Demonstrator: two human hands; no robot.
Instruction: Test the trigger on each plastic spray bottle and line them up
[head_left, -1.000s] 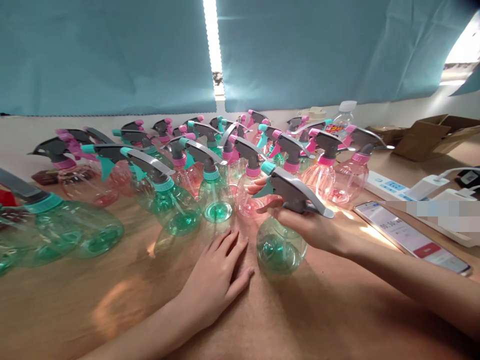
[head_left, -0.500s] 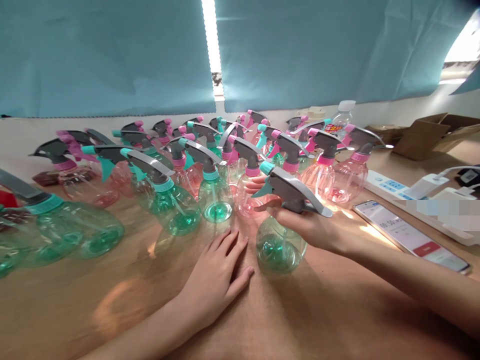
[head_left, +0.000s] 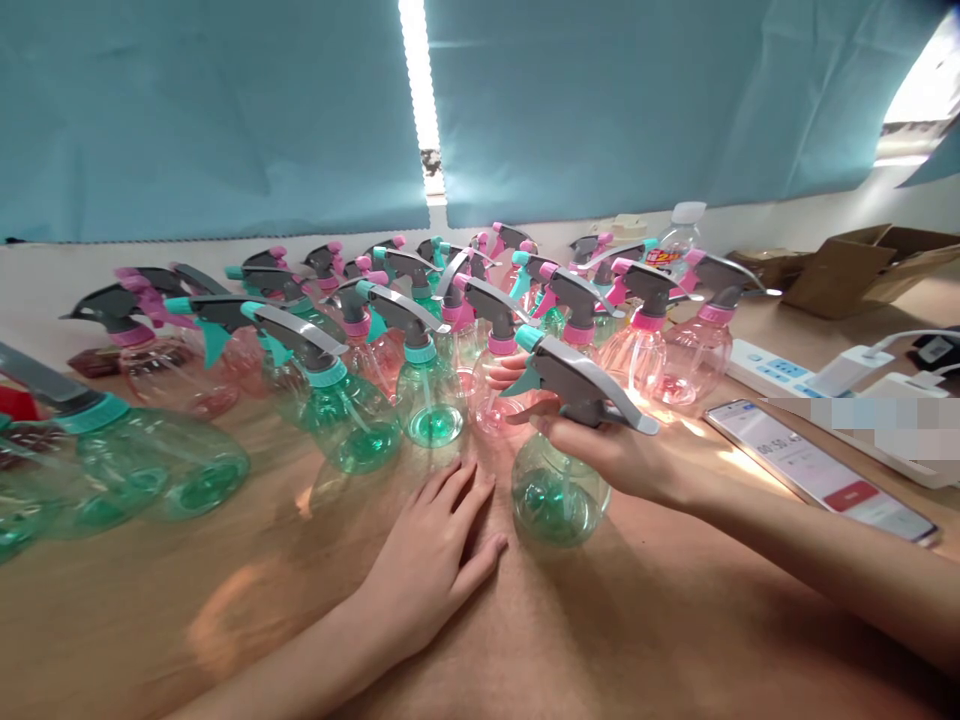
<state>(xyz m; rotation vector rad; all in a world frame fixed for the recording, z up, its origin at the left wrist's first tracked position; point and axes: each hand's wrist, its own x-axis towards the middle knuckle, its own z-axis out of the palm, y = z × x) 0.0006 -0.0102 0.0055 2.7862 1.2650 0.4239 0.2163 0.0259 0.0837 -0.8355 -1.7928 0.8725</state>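
My right hand (head_left: 600, 445) is wrapped round the neck of a green spray bottle (head_left: 559, 500), just under its grey head with a turquoise nozzle and trigger. The bottle stands upright on the wooden table (head_left: 315, 610), or very near it. My left hand (head_left: 439, 540) lies flat on the table with its fingers spread, left of that bottle and holding nothing. Beyond my left fingertips are a green spray bottle (head_left: 429, 395) with a turquoise collar and a pink spray bottle (head_left: 495, 405) with a pink collar. Another green spray bottle (head_left: 349, 425) stands to their left.
Several more green and pink spray bottles crowd the back and left. To the right lie a phone (head_left: 817, 470) showing a timer and a white power strip (head_left: 772, 370) with plugs. An open cardboard box (head_left: 847, 270) sits behind, near a clear capped bottle (head_left: 681, 235). A blue curtain (head_left: 225, 120) hangs behind.
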